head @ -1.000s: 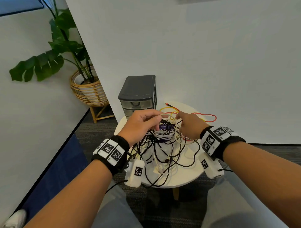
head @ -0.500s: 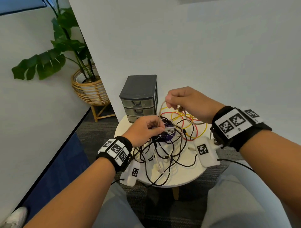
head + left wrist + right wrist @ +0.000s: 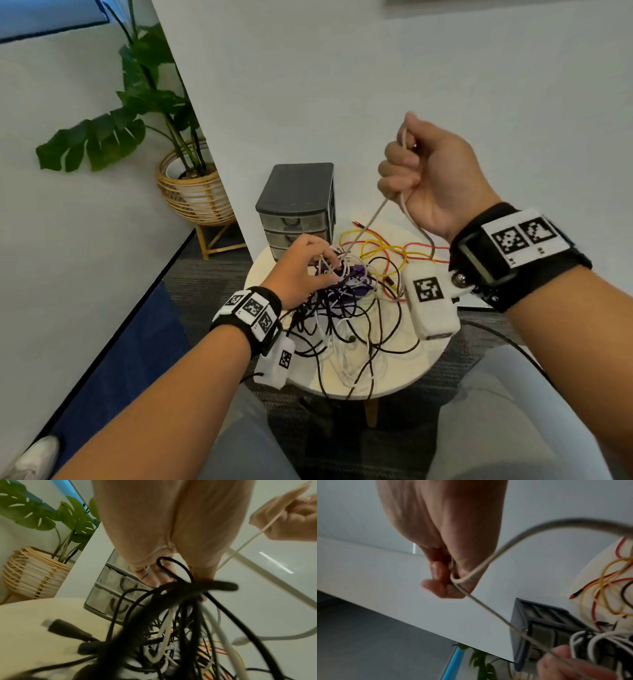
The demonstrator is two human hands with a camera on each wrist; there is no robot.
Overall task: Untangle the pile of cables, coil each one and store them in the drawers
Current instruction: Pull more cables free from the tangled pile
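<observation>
Round white table (image 3: 404, 373) against a pale wall, grey drawer unit (image 3: 298, 202) at its back edge with all drawers closed, potted plant (image 3: 144, 113) in a wicker basket on the floor behind. Tangle of cables (image 3: 346, 301) sits mid-table, black, white, purple, yellow and red strands interlocked. Our right hand (image 3: 431, 174) is raised above the table, fingers curled tight on a beige cable (image 3: 371, 222) that runs taut down into the pile, its free end hanging in a loop below the wrist. Our left hand (image 3: 301, 270) is on the tangle, fingertips pinching white strands to hold it down. Risks, as we judge them: a snagged beige line could cinch a knot tighter, or lift the whole pile if the left hand slips; strands already overhang the near table edge and could slide off. No brand or readable text noted; only black-and-white square marker tags on the wristbands (image 3: 520, 236) and camera housings
</observation>
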